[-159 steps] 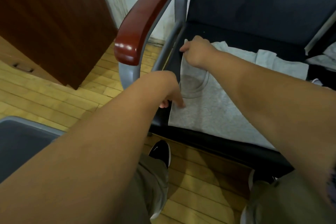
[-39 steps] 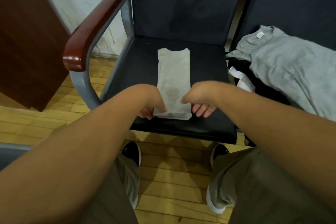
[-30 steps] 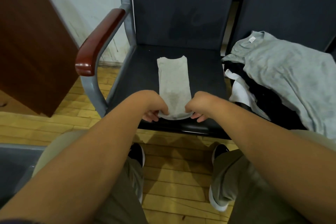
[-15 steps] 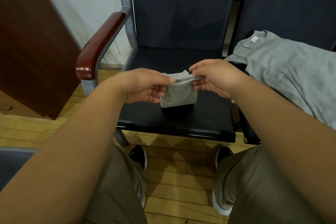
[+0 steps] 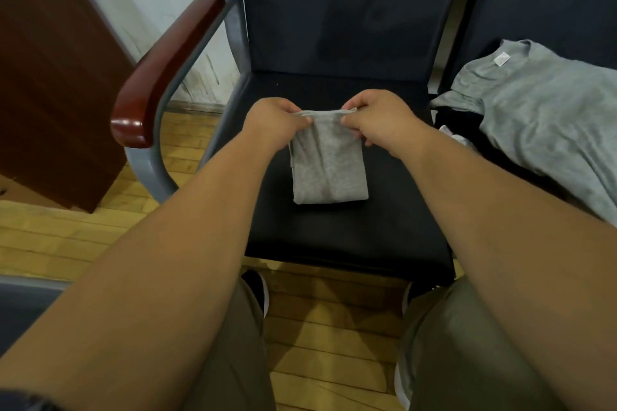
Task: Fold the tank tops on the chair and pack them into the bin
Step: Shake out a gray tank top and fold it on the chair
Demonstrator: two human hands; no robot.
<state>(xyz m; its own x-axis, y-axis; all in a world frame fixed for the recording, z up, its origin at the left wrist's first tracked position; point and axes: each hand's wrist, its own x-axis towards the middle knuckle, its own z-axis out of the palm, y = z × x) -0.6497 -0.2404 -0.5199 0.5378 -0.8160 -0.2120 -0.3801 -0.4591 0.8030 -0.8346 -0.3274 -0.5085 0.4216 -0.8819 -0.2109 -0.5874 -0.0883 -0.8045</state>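
- Left grip (image 5: 275, 122) and right grip (image 5: 379, 118) both curled, pinching the far corners of the folded grey tank top (image 5: 329, 173).
- Folded bundle lying mid-seat on the black chair (image 5: 334, 237) — near fold down on the cushion.
- Unfolded grey tank top (image 5: 551, 130) heaped on the next seat, to the right.
- Grey bin (image 5: 20, 307) at the lower left edge — well apart.

The bin (image 5: 23, 307) shows only as a grey corner at the lower left edge. Over to the right, the loose top (image 5: 551, 130) runs off the picture, and its neck label (image 5: 501, 59) is too small to read. A black garment (image 5: 457, 120) lies mostly buried under it. The left hand (image 5: 272, 122) and right hand (image 5: 377, 120) pinch the folded top (image 5: 329, 170), most fingers curled out of sight.
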